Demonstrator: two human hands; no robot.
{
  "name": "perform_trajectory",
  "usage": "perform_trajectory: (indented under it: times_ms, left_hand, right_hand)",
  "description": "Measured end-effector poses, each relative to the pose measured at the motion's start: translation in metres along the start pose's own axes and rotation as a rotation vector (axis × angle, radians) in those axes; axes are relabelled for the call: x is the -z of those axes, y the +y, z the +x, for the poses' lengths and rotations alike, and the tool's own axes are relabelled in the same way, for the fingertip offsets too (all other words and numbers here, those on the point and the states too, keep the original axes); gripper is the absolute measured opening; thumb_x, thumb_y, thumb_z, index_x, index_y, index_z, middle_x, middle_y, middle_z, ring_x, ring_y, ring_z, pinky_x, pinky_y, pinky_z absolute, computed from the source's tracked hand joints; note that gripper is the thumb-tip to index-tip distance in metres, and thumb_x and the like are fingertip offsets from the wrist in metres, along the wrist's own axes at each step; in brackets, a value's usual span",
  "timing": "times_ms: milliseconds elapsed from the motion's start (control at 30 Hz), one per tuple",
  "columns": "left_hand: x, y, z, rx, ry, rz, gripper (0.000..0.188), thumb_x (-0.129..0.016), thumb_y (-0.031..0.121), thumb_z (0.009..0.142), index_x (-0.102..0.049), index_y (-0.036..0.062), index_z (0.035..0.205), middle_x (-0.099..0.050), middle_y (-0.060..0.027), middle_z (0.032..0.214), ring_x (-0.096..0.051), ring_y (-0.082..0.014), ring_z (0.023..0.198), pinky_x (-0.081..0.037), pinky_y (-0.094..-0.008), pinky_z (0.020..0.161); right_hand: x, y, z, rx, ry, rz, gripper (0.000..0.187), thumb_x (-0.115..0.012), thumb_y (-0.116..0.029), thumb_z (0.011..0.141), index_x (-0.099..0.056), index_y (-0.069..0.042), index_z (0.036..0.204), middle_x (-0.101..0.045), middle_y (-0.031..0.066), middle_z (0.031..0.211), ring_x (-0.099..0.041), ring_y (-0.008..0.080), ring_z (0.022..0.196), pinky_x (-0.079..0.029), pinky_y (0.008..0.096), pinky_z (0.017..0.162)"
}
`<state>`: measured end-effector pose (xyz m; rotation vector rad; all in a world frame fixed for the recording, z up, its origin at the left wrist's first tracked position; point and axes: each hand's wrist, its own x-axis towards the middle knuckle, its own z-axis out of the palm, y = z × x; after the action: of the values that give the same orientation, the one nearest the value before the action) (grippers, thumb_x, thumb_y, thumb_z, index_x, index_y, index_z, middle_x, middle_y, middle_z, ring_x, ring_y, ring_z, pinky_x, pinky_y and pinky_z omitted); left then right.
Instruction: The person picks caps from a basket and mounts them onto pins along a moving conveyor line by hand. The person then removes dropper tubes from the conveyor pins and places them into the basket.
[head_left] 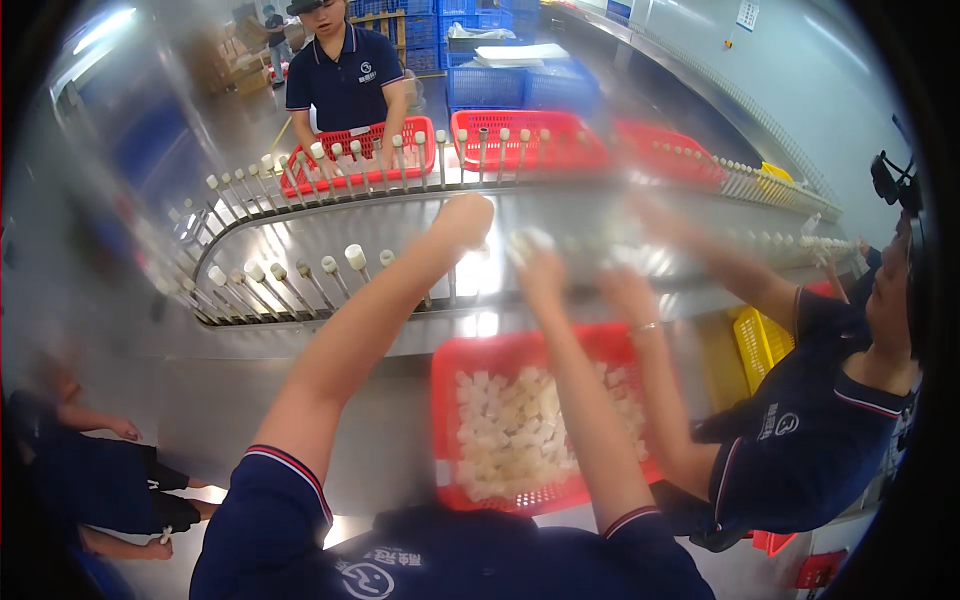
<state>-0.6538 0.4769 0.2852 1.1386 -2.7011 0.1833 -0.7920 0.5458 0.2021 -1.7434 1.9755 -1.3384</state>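
My left hand (467, 220) is held over the metal conveyor, above the near row of upright rods. Its fingers are curled and blurred; a pale bit shows beneath them, too unclear to name. Just to its right, my right hand (540, 272) is closed at the fingertips on a white cap-like piece (531, 240), smeared by motion. Below my right forearm lies a red plastic basket (443, 400) full of small white pieces (510, 430). Left of my hands, rods in the near row carry white caps (355, 257).
A co-worker (810, 420) at my right reaches over the conveyor, one hand (627, 290) close to mine. Another person (350, 75) stands across, hands in a red basket (420, 150). More capped rods line the far side. Blue crates (485, 88) are stacked behind; a yellow basket (757, 345) stands right.
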Motion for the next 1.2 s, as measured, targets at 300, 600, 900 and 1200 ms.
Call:
perform_trajectory:
  times_ms: [300, 600, 900, 1200]
  left_hand:
    - [-0.086, 0.068, 0.067, 0.104, 0.331, -0.123, 0.011, -0.057, 0.001, 0.064, -0.062, -0.0047, 0.072, -0.060, -0.0229, 0.073, -0.062, -0.0330, 0.068, -0.051, -0.0365, 0.062]
    - [-0.024, 0.030, -0.129, 0.829, 0.440, -1.336, 0.020, -0.054, 0.022, 0.082, -0.056, 0.0067, 0.095, -0.056, -0.0045, 0.089, -0.053, -0.0125, 0.077, -0.044, -0.0275, 0.061]
    - [-0.021, -0.015, -0.207, 0.761, 0.828, -1.140, 0.030, -0.065, 0.001, 0.072, -0.051, 0.0036, 0.098, -0.059, -0.0034, 0.088, -0.056, -0.0093, 0.081, -0.046, -0.0221, 0.070]
    - [-0.017, 0.001, -0.146, 0.822, 0.880, -1.033, 0.036, -0.064, 0.001, 0.073, -0.053, 0.0002, 0.107, -0.061, -0.0087, 0.095, -0.058, -0.0147, 0.090, -0.047, -0.0253, 0.078]
  right_hand:
    - [0.016, 0.081, 0.023, 0.258, 0.237, -0.021, 0.036, -0.059, -0.004, 0.066, -0.057, -0.003, 0.101, -0.060, 0.0226, 0.078, -0.059, 0.0360, 0.076, -0.045, 0.0392, 0.067]
    - [0.090, 0.145, -0.185, -1.019, -0.470, 1.490, 0.018, -0.051, -0.017, 0.084, -0.051, -0.009, 0.101, -0.055, 0.0033, 0.090, -0.054, 0.0112, 0.071, -0.048, 0.0195, 0.057]
    - [0.096, 0.249, -0.250, -1.327, -0.403, 1.534, 0.014, -0.054, -0.016, 0.083, -0.050, -0.009, 0.094, -0.056, 0.0043, 0.082, -0.055, 0.0141, 0.064, -0.045, 0.0216, 0.044]
    - [0.154, 0.250, -0.225, -1.249, -0.511, 1.338, 0.022, -0.055, -0.013, 0.081, -0.045, -0.008, 0.100, -0.053, 0.0083, 0.091, -0.057, 0.0153, 0.073, -0.043, 0.0219, 0.043]
